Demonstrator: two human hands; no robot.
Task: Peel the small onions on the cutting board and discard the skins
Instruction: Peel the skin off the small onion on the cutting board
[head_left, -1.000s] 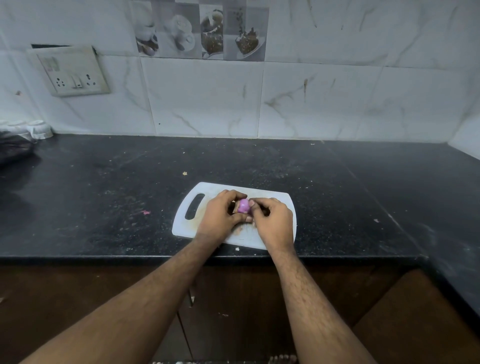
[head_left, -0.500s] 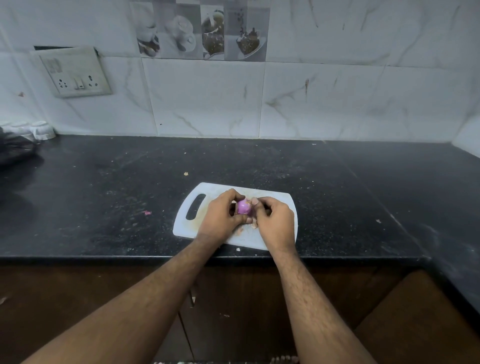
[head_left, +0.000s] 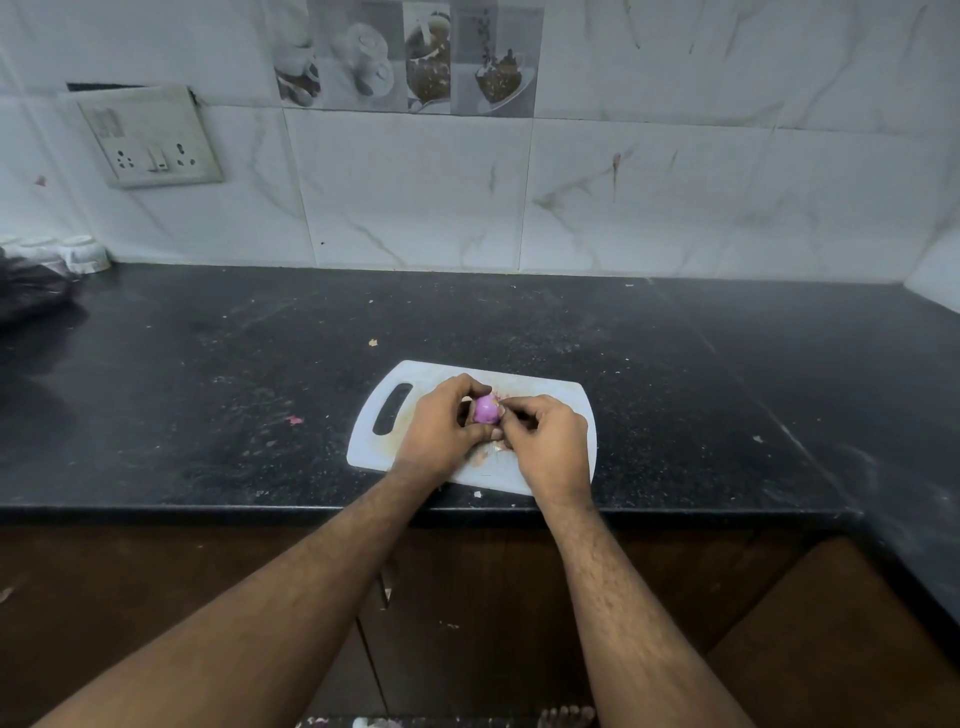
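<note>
Hands and onion show almost no change from the earlier frames; both hands remain together over the white cutting board (head_left: 545, 470) on the dark counter (head_left: 208, 374). Left hand (head_left: 441, 428) has its grip closed around the small purple onion (head_left: 487, 409), fingers curled over the top. Onion is rounded; its long axis cannot be told. Right hand (head_left: 545, 441) pinches at the onion's right side, fingertips touching it. Skin scraps (head_left: 483, 456) lie on the board beneath.

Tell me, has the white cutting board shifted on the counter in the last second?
No. The cutting board keeps the same spot and angle near the counter's front edge; slight framing differences look like head-camera movement.
</note>
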